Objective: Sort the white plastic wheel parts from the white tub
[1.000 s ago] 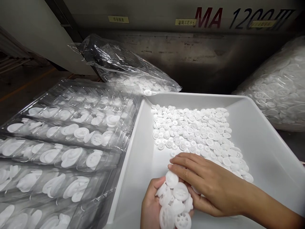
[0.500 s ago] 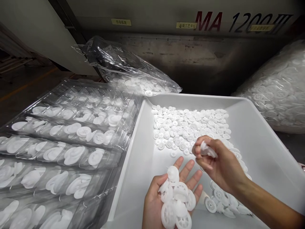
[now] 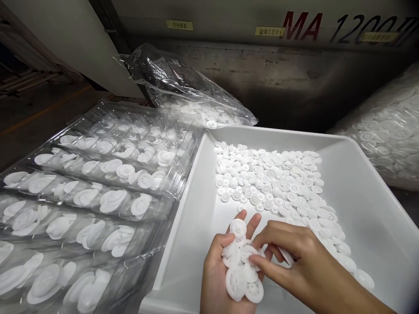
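Note:
My left hand (image 3: pixel 216 279) is cupped palm up over the near end of a white bin (image 3: pixel 356 205), holding a pile of white plastic gear wheels (image 3: pixel 240 268). My right hand (image 3: pixel 299 266) lies over that pile from the right, its thumb and fingers pinched on the wheels in the palm. Beyond the hands, several loose white wheels (image 3: pixel 275 183) cover the bin's floor.
Clear blister trays (image 3: pixel 98 187) with white wheels in their pockets lie stacked to the left of the bin. A clear bag (image 3: pixel 186 96) with some wheels sits behind, and a full bag (image 3: pixel 386 135) at the right. A grey machine panel (image 3: pixel 294 65) closes the back.
My right hand, which had lifted away holding wheels half a second ago, has come back down onto the pile in my left palm. The view shifted slightly.

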Demonstrator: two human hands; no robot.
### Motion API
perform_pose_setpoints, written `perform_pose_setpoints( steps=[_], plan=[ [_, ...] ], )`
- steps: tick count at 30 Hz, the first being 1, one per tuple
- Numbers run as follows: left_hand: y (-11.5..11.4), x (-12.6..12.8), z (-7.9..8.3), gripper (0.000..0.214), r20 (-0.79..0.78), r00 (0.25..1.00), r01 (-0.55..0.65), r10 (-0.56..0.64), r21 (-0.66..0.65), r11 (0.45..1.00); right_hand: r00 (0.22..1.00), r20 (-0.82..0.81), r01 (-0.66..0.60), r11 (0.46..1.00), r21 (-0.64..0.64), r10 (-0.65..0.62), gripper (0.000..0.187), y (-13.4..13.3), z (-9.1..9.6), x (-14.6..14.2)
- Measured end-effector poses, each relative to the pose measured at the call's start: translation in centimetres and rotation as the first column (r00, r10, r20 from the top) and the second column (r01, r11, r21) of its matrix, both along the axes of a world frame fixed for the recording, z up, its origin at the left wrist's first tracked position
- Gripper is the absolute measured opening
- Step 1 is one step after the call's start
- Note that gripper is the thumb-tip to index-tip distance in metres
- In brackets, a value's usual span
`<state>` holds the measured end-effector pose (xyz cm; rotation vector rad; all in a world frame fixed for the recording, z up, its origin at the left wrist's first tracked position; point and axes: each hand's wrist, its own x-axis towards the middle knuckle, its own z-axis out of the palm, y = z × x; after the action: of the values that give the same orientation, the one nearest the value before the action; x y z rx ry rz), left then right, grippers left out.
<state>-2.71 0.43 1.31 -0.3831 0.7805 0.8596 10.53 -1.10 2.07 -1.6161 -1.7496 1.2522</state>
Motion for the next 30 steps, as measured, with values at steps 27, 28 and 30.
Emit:
perform_pose_setpoints(
  steps=[27,28,30],
  plan=[
    [-0.3,-0.7,-1.2,0.031,-0.081,0.995,0.061,-0.053,0.104,0.993,0.855,-0.393,0.081,0.835,-0.544,-0.338,0.03,2.5,-1.1,2.5],
    [-0.4,-0.6,-1.2,0.031,-0.082,0.995,0.062,-0.053,0.106,0.992,0.853,-0.392,0.082,0.829,-0.554,-0.346,0.031,2.5,-1.1,2.6],
    [-0.3,-0.5,-1.1,0.03,-0.069,0.996,0.061,-0.053,0.119,0.991,0.851,-0.384,0.098,0.826,-0.556,-0.359,0.031,2.6,-1.1,2.7]
  ],
)
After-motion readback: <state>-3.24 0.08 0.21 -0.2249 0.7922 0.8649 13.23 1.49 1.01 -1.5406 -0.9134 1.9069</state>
